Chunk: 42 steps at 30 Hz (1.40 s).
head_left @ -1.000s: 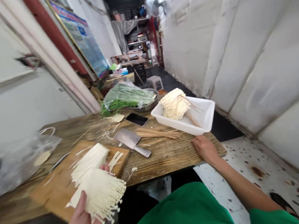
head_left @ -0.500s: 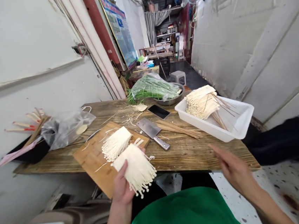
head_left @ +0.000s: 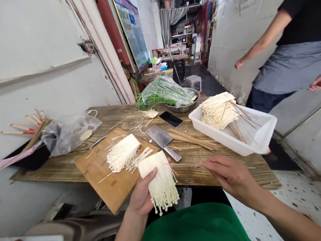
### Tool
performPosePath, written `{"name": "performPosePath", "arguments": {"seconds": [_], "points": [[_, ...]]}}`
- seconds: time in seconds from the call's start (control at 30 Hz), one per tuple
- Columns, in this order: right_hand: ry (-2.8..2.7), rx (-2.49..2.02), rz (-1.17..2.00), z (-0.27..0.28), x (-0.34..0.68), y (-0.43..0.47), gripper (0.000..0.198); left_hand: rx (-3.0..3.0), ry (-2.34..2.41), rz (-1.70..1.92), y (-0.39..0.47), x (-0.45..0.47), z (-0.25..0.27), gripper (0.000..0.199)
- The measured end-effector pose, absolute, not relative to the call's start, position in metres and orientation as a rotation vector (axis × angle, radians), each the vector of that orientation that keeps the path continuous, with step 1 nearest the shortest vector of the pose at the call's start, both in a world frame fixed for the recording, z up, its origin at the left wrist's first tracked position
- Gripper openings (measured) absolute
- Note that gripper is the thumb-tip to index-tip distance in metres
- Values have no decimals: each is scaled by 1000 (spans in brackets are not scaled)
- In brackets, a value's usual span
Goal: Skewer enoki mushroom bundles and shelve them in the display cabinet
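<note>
My left hand (head_left: pixel 141 193) grips a flat bunch of enoki mushrooms (head_left: pixel 159 179), thumb on top, caps hanging toward me. Between the fingertips of my right hand (head_left: pixel 232 175) is a thin bamboo skewer (head_left: pixel 186 164), held level and pointing left. Its tip reaches the right edge of that bunch; whether it has gone in, I cannot tell. Another enoki bunch (head_left: pixel 123 151) lies with loose strands on the wooden cutting board (head_left: pixel 106 190). Right of the board rests a cleaver (head_left: pixel 160 138), beside a pile of bamboo skewers (head_left: pixel 193 139). Skewered enoki (head_left: pixel 219 109) fill one end of the white tub (head_left: pixel 260 141).
A phone (head_left: pixel 171 119) lies near a metal bowl (head_left: pixel 186 107) with bagged green stalks (head_left: pixel 165 91). On the left are a plastic bag (head_left: pixel 68 133) and a black container (head_left: pixel 29 157). Beyond the tub, at right, stands another person (head_left: pixel 297 62) in a checked apron.
My right hand has moved left toward the mushrooms, and a skewer now shows in it. The left hand's bunch has shifted right and turned more upright. Another person has come into view at right.
</note>
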State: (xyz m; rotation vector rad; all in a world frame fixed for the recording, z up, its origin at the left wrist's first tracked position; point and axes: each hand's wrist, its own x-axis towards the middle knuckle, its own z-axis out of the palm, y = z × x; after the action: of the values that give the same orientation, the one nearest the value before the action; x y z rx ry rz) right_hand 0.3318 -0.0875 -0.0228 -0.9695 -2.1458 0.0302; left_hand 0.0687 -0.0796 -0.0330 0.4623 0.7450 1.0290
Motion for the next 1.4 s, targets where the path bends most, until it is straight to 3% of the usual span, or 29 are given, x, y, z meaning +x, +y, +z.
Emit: {"name": "performPosePath", "arguments": {"seconds": [0.23,1.4], "points": [[-2127,-1033,-14,-22,328,-90,34,449,801,1088,-77,68,-31,33],[-2223,-1036,-135,-11,331,-105,33,471,1069,1164,-86,77,-14,35]]}}
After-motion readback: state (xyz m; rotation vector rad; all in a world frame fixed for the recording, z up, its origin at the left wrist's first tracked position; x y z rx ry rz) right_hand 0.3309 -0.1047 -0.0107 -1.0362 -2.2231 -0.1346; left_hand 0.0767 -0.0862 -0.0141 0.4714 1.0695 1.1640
